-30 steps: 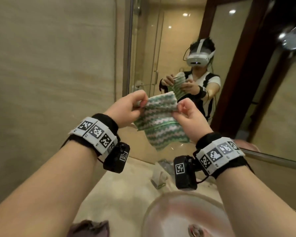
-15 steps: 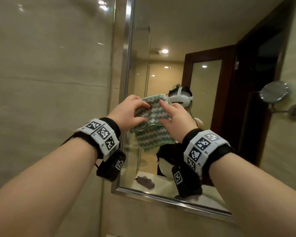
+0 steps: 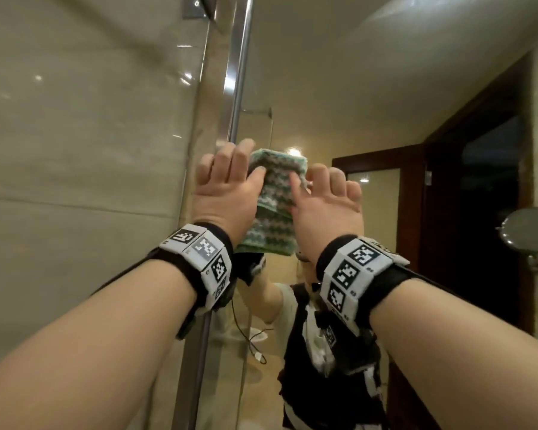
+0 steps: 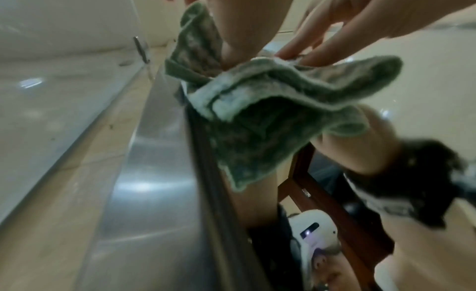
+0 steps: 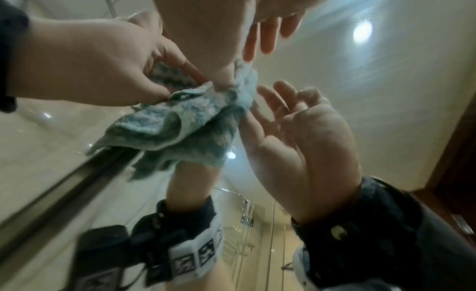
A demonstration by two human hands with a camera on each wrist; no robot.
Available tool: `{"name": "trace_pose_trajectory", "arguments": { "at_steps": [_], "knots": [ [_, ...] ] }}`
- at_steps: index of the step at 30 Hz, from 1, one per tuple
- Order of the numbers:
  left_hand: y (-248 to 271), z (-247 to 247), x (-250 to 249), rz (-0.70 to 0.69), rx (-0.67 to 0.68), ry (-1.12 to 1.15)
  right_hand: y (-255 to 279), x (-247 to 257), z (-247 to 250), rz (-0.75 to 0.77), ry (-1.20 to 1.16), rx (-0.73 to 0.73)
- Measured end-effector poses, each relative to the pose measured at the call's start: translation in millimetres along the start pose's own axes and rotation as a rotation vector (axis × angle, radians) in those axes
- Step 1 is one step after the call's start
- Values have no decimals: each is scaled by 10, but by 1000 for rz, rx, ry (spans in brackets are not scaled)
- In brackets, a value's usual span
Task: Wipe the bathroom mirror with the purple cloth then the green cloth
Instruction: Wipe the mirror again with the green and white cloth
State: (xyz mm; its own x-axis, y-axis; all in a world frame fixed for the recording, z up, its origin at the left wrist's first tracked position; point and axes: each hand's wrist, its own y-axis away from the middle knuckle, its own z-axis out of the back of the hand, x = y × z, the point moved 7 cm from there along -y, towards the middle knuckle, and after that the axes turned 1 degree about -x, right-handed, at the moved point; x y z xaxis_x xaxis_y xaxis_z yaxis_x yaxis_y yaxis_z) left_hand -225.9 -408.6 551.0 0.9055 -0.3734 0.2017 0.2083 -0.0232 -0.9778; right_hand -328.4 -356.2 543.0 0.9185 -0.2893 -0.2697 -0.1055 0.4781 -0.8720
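The green-and-white striped cloth [image 3: 274, 209] lies folded against the mirror [image 3: 339, 88], close to its metal left edge [image 3: 236, 72]. My left hand [image 3: 227, 187] grips the cloth's left side, thumb in front and fingers curled round it [image 5: 108, 71]. My right hand [image 3: 326, 200] has only its thumb on the cloth's right side, and its fingers are spread straight against the glass. In the left wrist view the cloth [image 4: 270, 112] hangs loosely folded beside the frame. The purple cloth is out of view.
A beige tiled wall [image 3: 75, 150] runs along the mirror's left side. A round shaving mirror [image 3: 528, 229] sticks out from the right wall. The glass reflects me, the ceiling lights and a dark wooden door frame [image 3: 385, 156].
Both hands have risen with the green cloth from above the sink to the mirror's upper left. The right hand's fingers have let go and spread, leaving its thumb on the cloth.
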Motion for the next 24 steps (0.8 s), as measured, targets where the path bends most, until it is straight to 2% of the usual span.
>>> {"name": "trace_pose_trajectory", "arguments": {
  "at_steps": [2,6,8,10,12,15,18,24],
  "knots": [
    [43,-124,-46,-33,65,-93,-14,62,26,86,-3,-46],
    [156,-192,10,20,232,-137,-29,222,6,264,34,-22],
    [212,-268,71,-11,356,-198,-72,216,-28,257,96,2],
    [235,-281,132,22,464,-175,-102,187,-59,207,108,51],
    [233,-281,143,44,508,-154,-113,185,-85,197,149,88],
    [216,-252,100,60,579,-141,-113,251,-95,263,270,110],
    [197,-269,84,63,611,-153,-121,301,-128,272,278,181],
    [202,-279,86,35,648,-150,-129,268,-157,231,277,197]
  ]
}}
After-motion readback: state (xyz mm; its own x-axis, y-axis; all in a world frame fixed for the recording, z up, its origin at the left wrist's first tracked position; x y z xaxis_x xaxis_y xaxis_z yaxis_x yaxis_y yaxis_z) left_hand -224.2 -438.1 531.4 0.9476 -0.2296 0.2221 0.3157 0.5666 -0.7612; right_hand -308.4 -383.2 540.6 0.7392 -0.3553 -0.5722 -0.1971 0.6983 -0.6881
